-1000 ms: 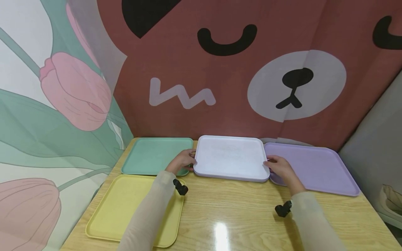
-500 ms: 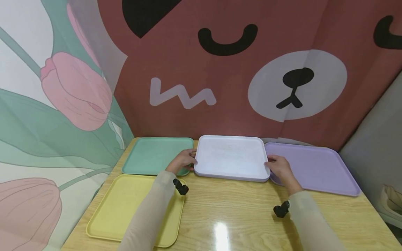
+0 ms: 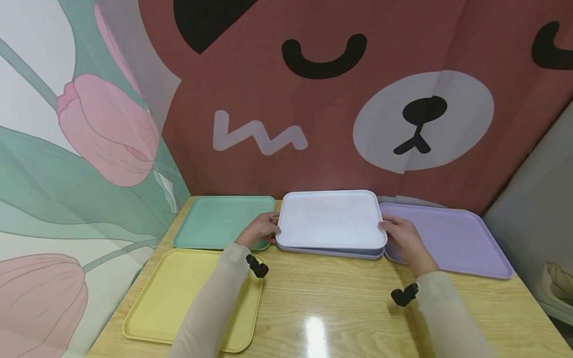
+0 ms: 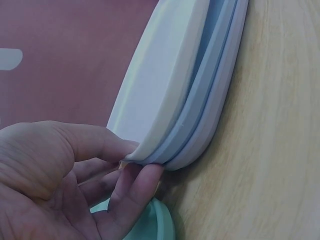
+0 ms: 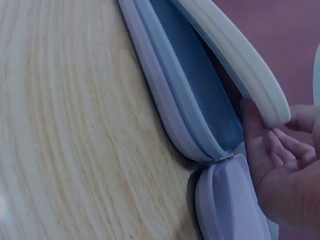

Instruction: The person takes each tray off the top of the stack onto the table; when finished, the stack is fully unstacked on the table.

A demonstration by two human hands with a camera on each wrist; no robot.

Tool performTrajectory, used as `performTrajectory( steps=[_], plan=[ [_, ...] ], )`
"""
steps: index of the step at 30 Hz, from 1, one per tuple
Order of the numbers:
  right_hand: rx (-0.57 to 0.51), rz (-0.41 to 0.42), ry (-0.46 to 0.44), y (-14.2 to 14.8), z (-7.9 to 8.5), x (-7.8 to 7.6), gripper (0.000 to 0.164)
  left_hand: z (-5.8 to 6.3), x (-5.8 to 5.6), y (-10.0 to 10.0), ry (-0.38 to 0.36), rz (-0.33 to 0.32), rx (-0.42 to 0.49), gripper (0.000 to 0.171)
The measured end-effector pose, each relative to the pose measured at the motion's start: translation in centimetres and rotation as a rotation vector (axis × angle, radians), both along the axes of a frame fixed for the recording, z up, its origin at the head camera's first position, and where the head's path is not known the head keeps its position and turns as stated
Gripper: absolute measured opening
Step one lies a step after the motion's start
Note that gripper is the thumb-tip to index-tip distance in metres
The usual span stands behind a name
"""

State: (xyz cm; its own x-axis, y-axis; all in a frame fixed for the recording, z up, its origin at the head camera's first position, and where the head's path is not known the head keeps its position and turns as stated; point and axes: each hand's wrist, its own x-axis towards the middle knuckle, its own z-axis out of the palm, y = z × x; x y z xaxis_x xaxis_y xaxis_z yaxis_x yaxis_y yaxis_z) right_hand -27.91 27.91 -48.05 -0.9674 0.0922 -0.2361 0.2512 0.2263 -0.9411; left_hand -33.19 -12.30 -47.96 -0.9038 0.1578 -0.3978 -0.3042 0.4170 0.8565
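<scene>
A white tray tops a small stack at the back middle of the table, its right end tilted up. Under it, a blue tray and a pale lilac tray lie flat, one on the other. My left hand pinches the white tray's left end; in the left wrist view the thumb lies on its rim while fingertips meet the edges of the white and blue trays. With thumb above and fingers beneath, my right hand grips the raised right end, and a dark gap shows below it.
A green tray lies left of the stack, partly behind my left hand. In front of it is a yellow tray under my left forearm. A purple tray lies on the right. A patterned cloth hangs behind the wooden table.
The white tray's right end has risen off the stack with my right hand, uncovering part of the blue tray. My left hand has stayed at the left end.
</scene>
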Motion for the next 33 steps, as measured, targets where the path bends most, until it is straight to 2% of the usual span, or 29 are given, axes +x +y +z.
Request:
performTrajectory(
  steps=[4, 10, 14, 25, 33],
  plan=[
    [-0.135, 0.022, -0.005, 0.2, 0.3, 0.1, 0.062, 0.0, -0.1, 0.0, 0.002, -0.005, 0.006, 0.070],
    [-0.244, 0.001, 0.019, 0.1, 0.3, 0.3, 0.062, -0.3, -0.2, -0.2, -0.008, 0.005, 0.006, 0.070],
    [-0.311, -0.004, 0.052, 0.4, 0.1, 0.6, 0.063, -0.6, -0.3, -0.2, -0.004, -0.011, 0.025, 0.072],
    [-0.397, 0.017, 0.050, 2.3, -0.3, 2.2, 0.068, -0.6, -0.1, -0.3, -0.003, -0.056, 0.041, 0.071],
    [-0.410, 0.035, 0.059, 3.8, -0.4, 3.8, 0.067, -0.5, 0.3, -0.2, 0.041, -0.050, 0.014, 0.071]
  ],
)
